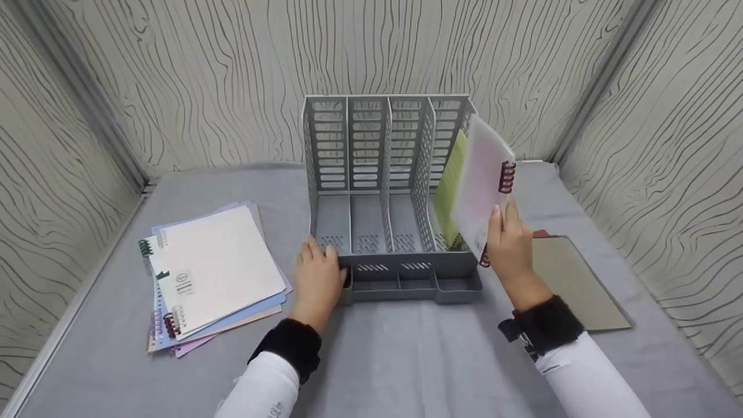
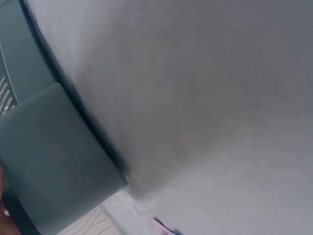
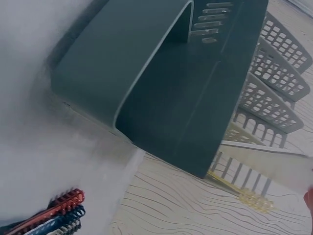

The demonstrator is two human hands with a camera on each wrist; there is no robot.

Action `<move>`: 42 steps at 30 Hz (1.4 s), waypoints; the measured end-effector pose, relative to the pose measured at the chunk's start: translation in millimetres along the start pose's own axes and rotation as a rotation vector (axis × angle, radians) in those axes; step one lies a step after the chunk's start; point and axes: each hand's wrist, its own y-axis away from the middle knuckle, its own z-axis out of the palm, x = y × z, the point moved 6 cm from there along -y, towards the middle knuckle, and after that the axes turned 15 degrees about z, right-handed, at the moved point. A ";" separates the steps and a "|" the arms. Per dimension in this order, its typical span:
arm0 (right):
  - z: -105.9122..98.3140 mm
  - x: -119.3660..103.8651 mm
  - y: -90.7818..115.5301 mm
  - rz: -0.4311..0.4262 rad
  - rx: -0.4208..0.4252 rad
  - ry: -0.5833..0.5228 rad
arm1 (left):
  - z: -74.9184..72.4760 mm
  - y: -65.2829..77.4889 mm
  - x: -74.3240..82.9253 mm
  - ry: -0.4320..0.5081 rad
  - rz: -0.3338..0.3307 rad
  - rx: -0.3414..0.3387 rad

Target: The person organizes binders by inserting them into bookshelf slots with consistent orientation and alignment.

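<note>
A grey file organizer [image 1: 406,261] with several upright slots stands on the table, small trays along its front. At its front left corner, my left hand [image 1: 318,281] grips the edge. My right hand [image 1: 511,249] holds a spiral notebook [image 1: 484,168] with a pale pinkish cover and dark red coils, upright and tilted at the rightmost slot. Inside that slot leans a yellow-green notebook [image 1: 450,191]. The right wrist view shows the held notebook [image 3: 274,164] edge-on near the slot; only a bit of the hand shows there.
To the left lies a stack of spiral notebooks [image 1: 220,267], a white one on top and blue and purple ones below. A grey-brown notebook [image 1: 574,284] lies on the right, beyond my right wrist; coils [image 3: 68,200] show in the right wrist view. Patterned panels [image 1: 232,87] enclose the table.
</note>
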 end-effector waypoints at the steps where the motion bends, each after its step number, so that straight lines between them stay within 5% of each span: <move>1: 2.9 2.4 0.1 0.001 -0.002 0.003 | 0.7 0.3 -0.2 -0.002 0.001 0.006; 22: 50.6 17.4 -15.9 -0.012 -0.023 0.050 | 0.8 -1.0 -1.0 -0.001 -0.005 0.010; 42: 86.9 41.1 -13.1 0.173 -0.109 0.147 | 2.1 0.8 0.3 0.015 0.000 0.073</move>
